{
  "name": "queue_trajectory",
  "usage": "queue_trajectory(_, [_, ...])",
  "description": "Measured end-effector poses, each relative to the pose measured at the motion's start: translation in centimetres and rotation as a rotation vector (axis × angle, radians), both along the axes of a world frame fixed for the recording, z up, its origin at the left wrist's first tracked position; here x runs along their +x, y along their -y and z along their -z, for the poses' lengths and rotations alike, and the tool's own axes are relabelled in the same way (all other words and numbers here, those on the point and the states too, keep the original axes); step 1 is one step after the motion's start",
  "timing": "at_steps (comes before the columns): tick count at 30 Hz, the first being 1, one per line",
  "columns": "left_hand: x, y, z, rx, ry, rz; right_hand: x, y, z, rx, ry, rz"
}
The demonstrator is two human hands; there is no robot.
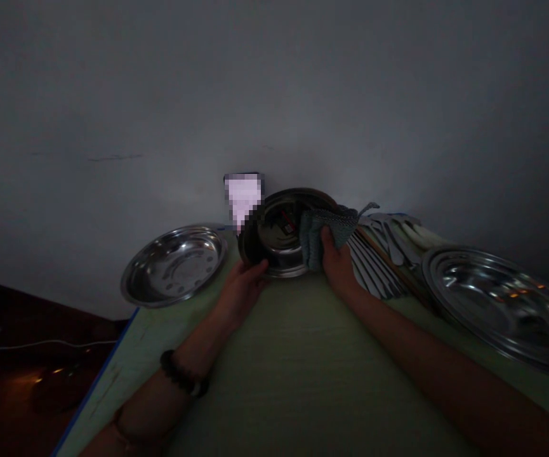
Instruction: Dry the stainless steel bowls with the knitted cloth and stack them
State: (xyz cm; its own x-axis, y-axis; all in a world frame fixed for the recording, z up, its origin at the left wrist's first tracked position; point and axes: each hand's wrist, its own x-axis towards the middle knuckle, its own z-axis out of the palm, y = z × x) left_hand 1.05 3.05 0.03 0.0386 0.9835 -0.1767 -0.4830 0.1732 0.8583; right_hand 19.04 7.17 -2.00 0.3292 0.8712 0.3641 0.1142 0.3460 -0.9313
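Steel basin (278, 244) | left hand (243, 289) clamped on rim (293, 275) | right hand (339, 263) clutches cloth (313, 238), thumb up

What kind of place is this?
Probably a room in a home, maybe a kitchen or dining corner: there are metal bowls and what looks like cutlery on or above a table.

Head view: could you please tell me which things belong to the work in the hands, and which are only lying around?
Seemingly in use:
tilted metal bowl, held by the left hand
cloth, held against the bowl by the right hand

Seemingly just lying about:
left basin
right basin
metal utensils beside the right basin
lit screen near the wall
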Motion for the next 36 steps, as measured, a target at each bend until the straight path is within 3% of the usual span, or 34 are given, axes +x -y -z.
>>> queue_trajectory(5, [-0.3, 0.1, 0.1, 0.045, 0.037, -0.001, 0.0, 0.3, 0.0, -0.019, 0.100, -0.065])
queue_trajectory(11, [-0.2, 0.1, -0.4, 0.104, 0.084, -0.086, -0.7, 0.8, 0.3, 0.047, 0.249, -0.272])
queue_trajectory(19, [0.7, 0.0, 0.9, 0.151, 0.011, -0.035, -0.5, 0.2, 0.3, -0.013, 0.089, -0.120])
queue_trajectory(24, [0.5, -0.2, 1.7, 0.266, -0.166, -0.192, -0.4, -0.2, 0.3, 0.071, 0.076, -0.073])
queue_trajectory(27, [0.0, -0.2, 1.6, 0.209, -0.238, -0.208, -0.5, -0.1, 0.1, 0.077, 0.086, -0.073])
queue_trajectory(32, [-0.2, -0.2, 1.3, 0.132, -0.295, -0.190, -0.6, 0.2, 0.3, -0.031, 0.044, 0.080])
queue_trajectory(36, [-0.3, -0.1, 1.5, 0.136, -0.295, -0.212, -0.4, 0.2, 0.2, 0.015, 0.062, 0.026])
